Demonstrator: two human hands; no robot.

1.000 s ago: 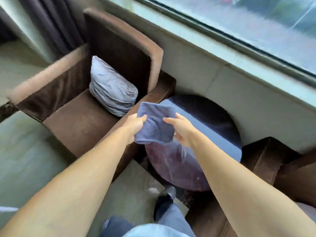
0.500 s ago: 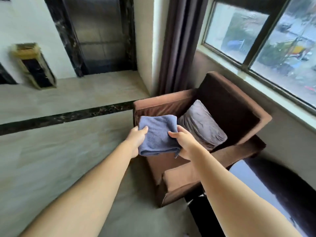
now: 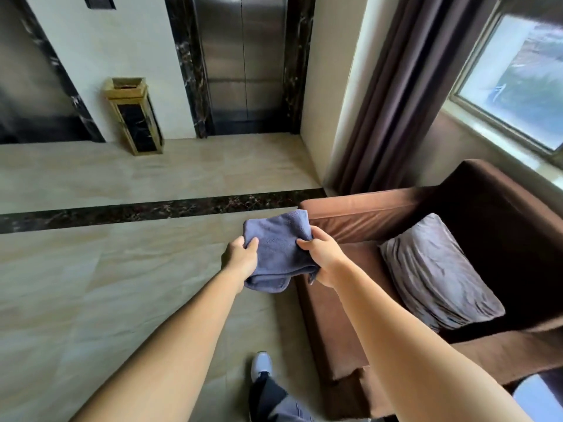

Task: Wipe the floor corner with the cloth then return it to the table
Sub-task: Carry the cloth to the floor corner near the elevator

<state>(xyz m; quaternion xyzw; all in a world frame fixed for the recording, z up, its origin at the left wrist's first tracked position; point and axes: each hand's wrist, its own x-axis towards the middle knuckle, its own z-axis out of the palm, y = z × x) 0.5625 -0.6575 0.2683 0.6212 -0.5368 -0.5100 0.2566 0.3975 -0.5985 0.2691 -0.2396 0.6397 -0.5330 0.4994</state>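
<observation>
Cloth (image 3: 275,254) held mid-air btwn both hands, over floor (image 3: 122,284): left hand (image 3: 242,258) grips its 9 o'clock edge, right hand (image 3: 323,257) its 3 o'clock edge. Armchair (image 3: 380,214) at 3 o'clock. Wiping prob not started; counter not in view; return w/ cloth left.

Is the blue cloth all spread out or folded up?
Folded. The cloth is a thick bundle with doubled layers at its bottom edge, gripped between the left hand and right hand.
</observation>
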